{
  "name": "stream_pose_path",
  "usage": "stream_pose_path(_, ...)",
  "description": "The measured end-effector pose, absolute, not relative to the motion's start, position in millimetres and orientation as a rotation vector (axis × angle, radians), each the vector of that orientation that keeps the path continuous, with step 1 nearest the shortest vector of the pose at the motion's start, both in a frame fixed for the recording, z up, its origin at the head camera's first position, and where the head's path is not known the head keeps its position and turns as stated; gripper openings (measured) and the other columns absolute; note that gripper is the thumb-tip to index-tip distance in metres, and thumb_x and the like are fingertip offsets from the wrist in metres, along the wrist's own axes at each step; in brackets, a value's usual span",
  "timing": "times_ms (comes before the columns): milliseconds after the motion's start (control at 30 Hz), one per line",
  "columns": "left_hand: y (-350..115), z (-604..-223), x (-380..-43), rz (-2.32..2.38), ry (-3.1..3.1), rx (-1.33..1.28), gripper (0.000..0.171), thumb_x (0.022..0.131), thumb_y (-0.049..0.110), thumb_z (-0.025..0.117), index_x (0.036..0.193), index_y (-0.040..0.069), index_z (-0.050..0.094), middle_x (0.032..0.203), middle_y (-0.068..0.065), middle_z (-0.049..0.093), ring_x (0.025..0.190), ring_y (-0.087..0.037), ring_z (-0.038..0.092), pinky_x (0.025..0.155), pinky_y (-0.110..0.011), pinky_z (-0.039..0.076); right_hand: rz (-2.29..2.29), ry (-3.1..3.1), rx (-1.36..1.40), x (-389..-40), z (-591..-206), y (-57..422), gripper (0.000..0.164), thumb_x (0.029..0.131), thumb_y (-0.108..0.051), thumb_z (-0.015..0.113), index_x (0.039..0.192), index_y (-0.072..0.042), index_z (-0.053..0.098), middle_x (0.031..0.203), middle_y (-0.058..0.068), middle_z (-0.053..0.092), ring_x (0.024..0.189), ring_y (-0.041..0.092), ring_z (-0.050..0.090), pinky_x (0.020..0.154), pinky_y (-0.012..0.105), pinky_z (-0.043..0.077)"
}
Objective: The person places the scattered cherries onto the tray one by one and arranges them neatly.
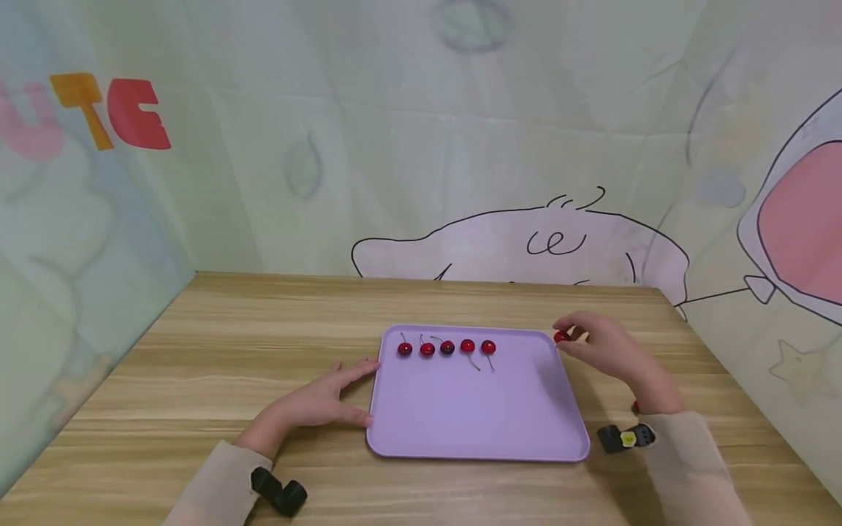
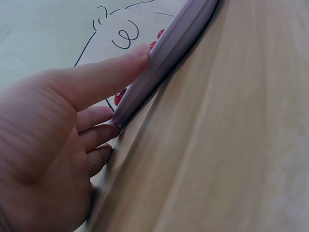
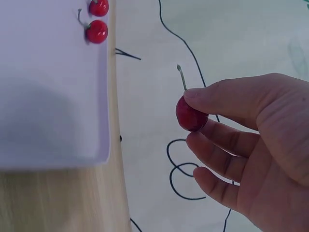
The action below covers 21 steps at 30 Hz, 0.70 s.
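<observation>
Right hand (image 1: pixel 601 347), right of frame centre, pinches a cherry (image 3: pixel 189 115) beside the purple tray (image 1: pixel 473 416); left hand (image 1: pixel 322 398), spread, touches its rim. Five cherries (image 1: pixel 447 348) line its upper left; this one isn't in yet.

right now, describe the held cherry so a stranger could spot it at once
On the wooden table lies a purple tray with five cherries in a row near its far edge. By the tray's far right corner, the person's right hand pinches a red cherry. Unlike the five lying on the tray, this one is held in a hand.
</observation>
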State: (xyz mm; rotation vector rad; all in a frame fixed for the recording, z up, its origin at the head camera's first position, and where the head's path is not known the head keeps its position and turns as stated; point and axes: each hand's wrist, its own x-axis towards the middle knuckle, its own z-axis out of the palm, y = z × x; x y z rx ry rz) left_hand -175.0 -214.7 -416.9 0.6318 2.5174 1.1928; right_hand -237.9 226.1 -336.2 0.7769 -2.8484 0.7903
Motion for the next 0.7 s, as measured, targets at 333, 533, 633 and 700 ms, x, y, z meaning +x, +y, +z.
stream_pose_path(333, -215.9, -419.0, -175.3, 1.2, 2.528, 0.634, 0.09, 0.077, 0.033, 0.081, 0.149, 0.005, 0.035, 0.155, -0.021, 0.027, 0.143, -0.05, 0.004, 0.113, -0.064, -0.005, 0.799, -2.827, 0.828, -251.6, -341.8, 203.2, 0.021, 0.085, -0.005, 0.07, 0.106, 0.0, 0.068, 0.1, 0.011, 0.07, 0.088, 0.024, 0.064, 0.075, 0.038, 0.052)
stream_pose_path(533, -215.7, -419.3, -175.3, 1.199, 2.546, 0.652, 0.09, 0.076, 0.033, 0.081, 0.148, 0.004, 0.035, 0.155, -0.021, 0.028, 0.143, -0.049, 0.01, 0.113, -0.064, -0.004, 0.856, -2.867, 0.773, -256.6, -345.0, 194.0, 0.023, 0.086, -0.007, 0.069, 0.108, 0.0, 0.068, 0.101, 0.012, 0.07, 0.09, 0.025, 0.063, 0.074, 0.037, 0.053)
stream_pose_path(633, -215.5, -419.4, -175.2, 1.202, 2.549, 0.657, 0.09, 0.076, 0.033, 0.081, 0.148, 0.003, 0.035, 0.154, -0.022, 0.028, 0.143, -0.049, 0.011, 0.113, -0.064, -0.004, 0.889, -2.869, 0.768, -260.2, -348.8, 191.3, 0.024, 0.086, -0.005, 0.069, 0.108, 0.002, 0.067, 0.101, 0.014, 0.069, 0.09, 0.027, 0.063, 0.073, 0.036, 0.053)
stream_pose_path(700, -215.4, -419.3, -175.0, 1.199, 2.549, 0.653, 0.09, 0.076, 0.033, 0.081, 0.148, 0.004, 0.035, 0.154, -0.022, 0.028, 0.143, -0.049, 0.011, 0.113, -0.064, -0.004, 0.909, -2.874, 0.766, -262.5, -351.9, 190.3, 0.025, 0.085, -0.004, 0.069, 0.109, 0.004, 0.067, 0.102, 0.015, 0.069, 0.09, 0.027, 0.063, 0.073, 0.035, 0.053)
